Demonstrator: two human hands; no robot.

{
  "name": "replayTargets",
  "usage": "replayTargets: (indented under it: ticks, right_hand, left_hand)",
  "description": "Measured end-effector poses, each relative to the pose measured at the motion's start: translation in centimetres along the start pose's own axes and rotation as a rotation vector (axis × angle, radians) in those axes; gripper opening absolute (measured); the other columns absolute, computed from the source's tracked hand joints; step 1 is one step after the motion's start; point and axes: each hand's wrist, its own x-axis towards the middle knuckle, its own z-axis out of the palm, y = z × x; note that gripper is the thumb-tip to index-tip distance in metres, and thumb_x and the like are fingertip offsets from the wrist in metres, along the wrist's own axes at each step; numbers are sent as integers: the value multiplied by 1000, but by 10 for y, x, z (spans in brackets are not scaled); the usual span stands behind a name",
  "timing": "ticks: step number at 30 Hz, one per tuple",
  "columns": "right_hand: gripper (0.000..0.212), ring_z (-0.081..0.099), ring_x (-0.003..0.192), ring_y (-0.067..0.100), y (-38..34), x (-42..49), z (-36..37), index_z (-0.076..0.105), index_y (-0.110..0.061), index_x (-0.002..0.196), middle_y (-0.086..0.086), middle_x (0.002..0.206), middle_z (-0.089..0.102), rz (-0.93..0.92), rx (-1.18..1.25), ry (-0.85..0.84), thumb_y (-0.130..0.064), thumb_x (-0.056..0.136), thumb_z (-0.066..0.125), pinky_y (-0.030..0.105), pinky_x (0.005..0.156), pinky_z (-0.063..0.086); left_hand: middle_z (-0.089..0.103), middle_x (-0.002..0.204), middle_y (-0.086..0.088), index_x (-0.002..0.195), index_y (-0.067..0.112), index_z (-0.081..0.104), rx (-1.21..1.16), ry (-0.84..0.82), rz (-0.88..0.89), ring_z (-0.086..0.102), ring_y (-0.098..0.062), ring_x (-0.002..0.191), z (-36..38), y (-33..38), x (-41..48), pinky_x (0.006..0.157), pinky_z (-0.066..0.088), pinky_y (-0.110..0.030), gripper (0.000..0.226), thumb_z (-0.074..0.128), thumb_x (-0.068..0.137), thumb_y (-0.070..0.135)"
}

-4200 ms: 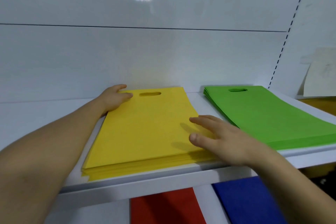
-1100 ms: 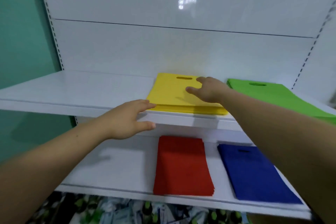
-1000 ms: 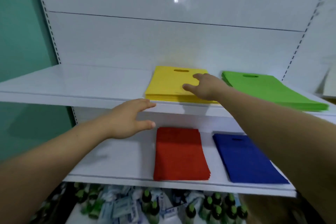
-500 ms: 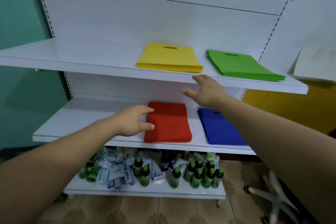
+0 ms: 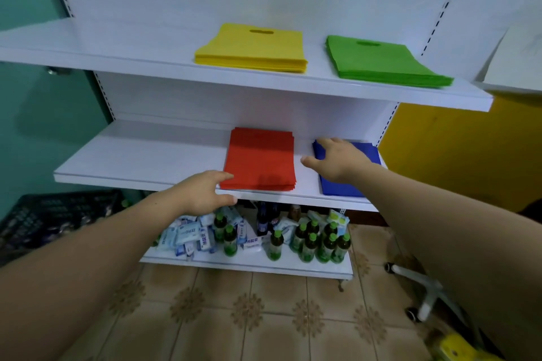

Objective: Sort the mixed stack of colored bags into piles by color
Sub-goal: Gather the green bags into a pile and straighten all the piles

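Both hands are out in front of me with relaxed, straight fingers, holding nothing. My left hand (image 5: pixel 202 193) sits at centre frame, its fingertips at the near-left corner of the flat stack of red fabric bags (image 5: pixel 261 158), thumb dropped below the front lip of the white middle shelf (image 5: pixel 140 155). My right hand (image 5: pixel 337 160), right of centre, is spread above the left part of the stack of blue fabric bags (image 5: pixel 340 189); I cannot tell whether it touches.

So the red stack lies between my hands, its long axis running from the shelf lip back to the wall, and my left hand is the nearer one to it. On the white upper shelf (image 5: pixel 117 47), the yellow bag stack (image 5: pixel 255 47) and green bag stack (image 5: pixel 378 61) lie side by side, well apart from both hands. Every pile looks single-coloured to me, so I judge the sorting nearly done.
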Motion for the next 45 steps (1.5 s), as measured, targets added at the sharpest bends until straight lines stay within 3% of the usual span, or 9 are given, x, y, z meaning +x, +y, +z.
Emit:
replayTargets:
  ticks: [12,21,24,26,28,32,36,41,45]
  right_hand:
    - [83,29,138,33,-11,113,45,24,-18,150,13,153,29,28,-11,-72,-69,87,42,45,110,32]
    - [84,36,135,33,2,224,117,24,-14,150,16,149,34,-1,-23,-113,-69,89,39,40,107,33]
    - [83,33,137,33,11,269,151,24,-12,150,18,150,32,-10,-55,-74,-68,90,36,38,109,29]
    - [83,27,140,32,17,295,172,24,-13,151,18,153,28,-23,-92,-25,-68,91,35,38,112,25]
    - [84,19,144,30,23,321,190,21,-16,152,15,157,19,-21,-102,-1,-71,89,34,40,115,20]
    - [89,29,137,36,32,364,215,30,-22,147,17,150,29,6,-59,76,-80,80,35,47,111,31]
    - [91,27,137,37,34,390,230,32,-25,147,16,151,25,54,-32,90,-83,78,32,49,112,27]
    - [92,38,131,36,36,413,238,38,-17,144,16,144,36,24,-41,146,-81,78,36,41,107,35]
    - [88,41,131,34,39,426,240,33,-17,146,14,145,40,-13,0,169,-77,81,41,37,106,36]
  left_hand:
    - [19,157,-1,148,25,26,21,-80,-64,19,-18,144,4,-60,98,115,17,-32,71,58,89,47]
    - [9,159,-4,150,27,23,40,-92,-65,7,-19,146,56,-110,201,117,9,-32,83,62,83,54]
    - [2,160,1,149,34,21,56,-27,-47,-4,-19,146,81,-125,236,118,6,-37,99,60,68,74]
    - [-1,160,5,148,40,19,62,17,4,-6,-18,146,94,-134,255,119,8,-42,120,43,45,97]
    - [-3,159,10,147,44,18,77,44,28,-7,-18,146,107,-144,269,119,9,-42,131,29,31,104]
    - [-1,158,12,144,42,27,102,80,100,-9,-11,145,126,-156,287,117,5,-33,129,31,31,103]
    - [12,155,17,139,41,33,54,110,125,5,-1,141,133,-163,294,114,10,-24,124,36,30,102]
    - [13,150,21,133,39,40,72,217,230,14,6,132,142,-169,298,107,13,-13,116,40,34,100]
    - [24,133,33,135,36,40,96,236,283,22,22,114,143,-169,298,89,13,9,114,40,39,99]
